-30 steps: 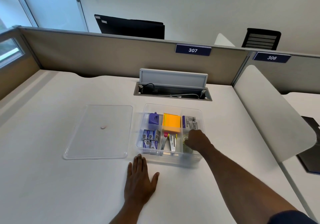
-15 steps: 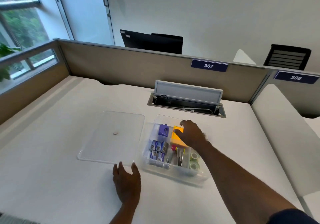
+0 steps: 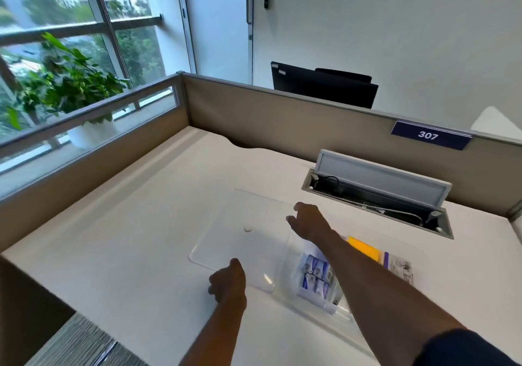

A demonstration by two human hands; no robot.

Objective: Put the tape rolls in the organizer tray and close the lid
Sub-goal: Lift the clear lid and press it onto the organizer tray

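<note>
The clear lid (image 3: 243, 238) lies flat on the white desk, left of the organizer tray (image 3: 316, 313). My left hand (image 3: 228, 281) sits at the lid's near edge, thumb on the rim and fingers curled beside it. My right hand (image 3: 308, 221) reaches across with fingers apart, over the lid's far right corner. My right forearm crosses above the tray and hides the tape rolls. Blue-white small boxes (image 3: 315, 276), a yellow pad (image 3: 363, 248) and a printed packet (image 3: 401, 266) show in the tray's compartments.
An open cable hatch (image 3: 381, 193) with its flap raised sits behind the tray. Beige partitions (image 3: 282, 116) wall the desk at the back and left. The desk's front left corner (image 3: 42, 264) drops off to carpet. A potted plant (image 3: 70, 83) stands beyond the glass.
My right hand left the tray and swung left to the lid's far corner. My left hand slid up to the lid's near edge. The view turned left.
</note>
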